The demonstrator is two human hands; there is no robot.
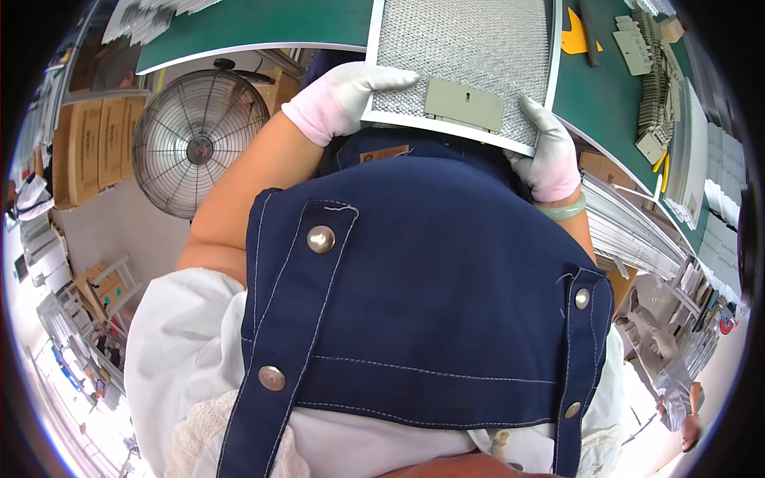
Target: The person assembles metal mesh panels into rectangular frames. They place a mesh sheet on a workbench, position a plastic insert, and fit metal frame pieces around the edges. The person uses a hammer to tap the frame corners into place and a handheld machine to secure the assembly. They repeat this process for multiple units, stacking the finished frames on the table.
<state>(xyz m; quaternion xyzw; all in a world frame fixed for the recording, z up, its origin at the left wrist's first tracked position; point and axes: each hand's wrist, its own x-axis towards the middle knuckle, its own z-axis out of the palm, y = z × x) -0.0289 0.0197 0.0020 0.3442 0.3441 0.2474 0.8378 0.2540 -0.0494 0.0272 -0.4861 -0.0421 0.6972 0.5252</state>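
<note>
A metal mesh filter panel [470, 40] with a white frame lies over the green table's near edge, close against my apron. My left hand [347, 94], in a white and pink glove, grips its near left corner, the thumb laid along the mesh. At the near right corner my gloved right hand [547, 151] is closed round the frame, thumb on top. Between the two hands a flat grey-green latch plate [464, 104] with a small slot sits at the near edge of the mesh. Fingers under the frame are hidden.
On the green table [594, 111] at right are a yellow scraper-like piece [575, 33], a dark-handled tool [590, 32] and a row of grey-green plates [655, 88]. Metal strips [151, 20] lie far left. A caged floor fan [199, 143] stands at left beside cardboard boxes [100, 147].
</note>
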